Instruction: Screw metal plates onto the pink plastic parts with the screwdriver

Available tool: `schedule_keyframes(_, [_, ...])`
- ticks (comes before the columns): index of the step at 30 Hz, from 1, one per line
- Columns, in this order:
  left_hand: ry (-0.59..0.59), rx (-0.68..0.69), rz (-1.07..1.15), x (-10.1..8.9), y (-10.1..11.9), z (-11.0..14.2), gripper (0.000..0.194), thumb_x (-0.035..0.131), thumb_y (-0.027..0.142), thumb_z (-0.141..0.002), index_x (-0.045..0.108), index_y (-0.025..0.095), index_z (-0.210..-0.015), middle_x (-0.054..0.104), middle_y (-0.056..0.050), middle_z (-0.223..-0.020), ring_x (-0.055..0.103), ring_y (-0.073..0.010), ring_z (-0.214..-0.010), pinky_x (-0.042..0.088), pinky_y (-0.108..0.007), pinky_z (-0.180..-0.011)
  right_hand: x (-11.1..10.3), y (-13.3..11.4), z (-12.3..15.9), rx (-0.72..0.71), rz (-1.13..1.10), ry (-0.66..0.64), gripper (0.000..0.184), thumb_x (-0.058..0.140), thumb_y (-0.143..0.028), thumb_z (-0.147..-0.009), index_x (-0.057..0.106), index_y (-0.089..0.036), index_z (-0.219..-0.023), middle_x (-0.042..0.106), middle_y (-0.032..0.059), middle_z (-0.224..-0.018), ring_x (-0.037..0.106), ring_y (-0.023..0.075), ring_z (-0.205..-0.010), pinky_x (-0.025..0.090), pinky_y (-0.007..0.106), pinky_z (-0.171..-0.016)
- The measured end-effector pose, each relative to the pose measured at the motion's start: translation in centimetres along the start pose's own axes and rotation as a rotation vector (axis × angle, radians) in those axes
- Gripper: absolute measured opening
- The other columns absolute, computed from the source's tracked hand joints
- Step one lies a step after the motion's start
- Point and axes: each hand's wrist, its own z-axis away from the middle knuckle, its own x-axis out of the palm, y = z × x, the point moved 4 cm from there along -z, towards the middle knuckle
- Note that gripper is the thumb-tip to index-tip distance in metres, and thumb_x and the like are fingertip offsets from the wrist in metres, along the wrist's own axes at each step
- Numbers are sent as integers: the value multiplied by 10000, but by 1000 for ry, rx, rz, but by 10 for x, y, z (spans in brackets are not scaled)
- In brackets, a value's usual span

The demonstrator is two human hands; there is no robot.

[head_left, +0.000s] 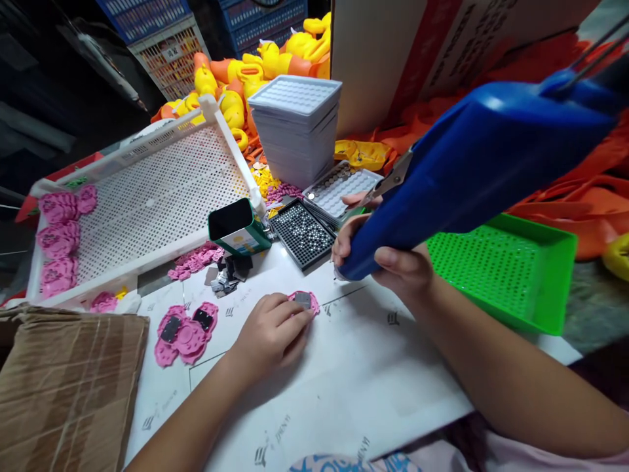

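My left hand (275, 328) lies over a small pink plastic part (314, 303) with a grey square piece (303, 299) on it, its fingertips pressing the part to the white tabletop (344, 393). Wrapped around a large blue electric screwdriver (442, 157) is my right hand (405, 269). The tool slants down to the left, its tip just above the table and apart from the pink part. Left of my left hand lie several pink parts (190, 337), some with black square pieces (203, 319) on them.
A white perforated tray (157, 177) holds pink stacks at left. A dark green tin (240, 226), a black grid tray (302, 233) and stacked white trays (297, 131) stand behind. A green basket (545, 308) is at right, a cardboard box (73, 387) at front left.
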Motion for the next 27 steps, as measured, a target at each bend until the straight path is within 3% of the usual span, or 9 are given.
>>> schedule_keyframes(4, [-3, -48, 36, -4, -11, 2, 251, 577, 160, -802, 629, 206, -1043, 715, -83, -995, 589, -227, -920, 505, -396, -817, 0, 0, -1, 7, 17, 10, 351, 736, -521, -612, 627, -198, -699, 572, 10, -644, 562, 167, -579, 467, 333, -564])
schedule_keyframes(8, [-24, -120, 46, 1, -20, 4, 152, 602, 212, -829, 658, 213, -971, 711, -74, -1079, 560, -266, -1045, 474, -450, -878, -1, -2, -1, -19, -7, 21, 332, 750, -491, -616, 623, -207, -731, 592, 11, -644, 575, 179, -571, 466, 344, -563])
schedule_keyframes(13, [-3, -200, 138, 8, -24, 8, 126, 640, 216, -827, 671, 226, -948, 713, -68, -998, 562, -237, -996, 464, -438, -888, 1, -6, -2, -32, -23, 26, 311, 760, -459, -627, 606, -208, -729, 611, 9, -655, 600, 176, -573, 470, 340, -558])
schedule_keyframes(19, [12, -263, 212, 12, -25, 9, 163, 655, 195, -804, 647, 199, -967, 677, -83, -973, 566, -230, -959, 468, -428, -874, 4, -8, -3, -42, -21, 3, 549, 767, -459, -630, 517, -276, -1083, 640, -19, -638, 603, 182, -547, 464, 338, -539])
schedule_keyframes(27, [7, -259, 281, 15, -25, 8, 143, 641, 158, -816, 628, 187, -956, 625, -82, -960, 561, -195, -911, 487, -369, -812, 5, -10, 0, -30, -19, -4, 566, 758, -437, -644, 498, -259, -1115, 636, -16, -660, 594, 182, -559, 481, 347, -543])
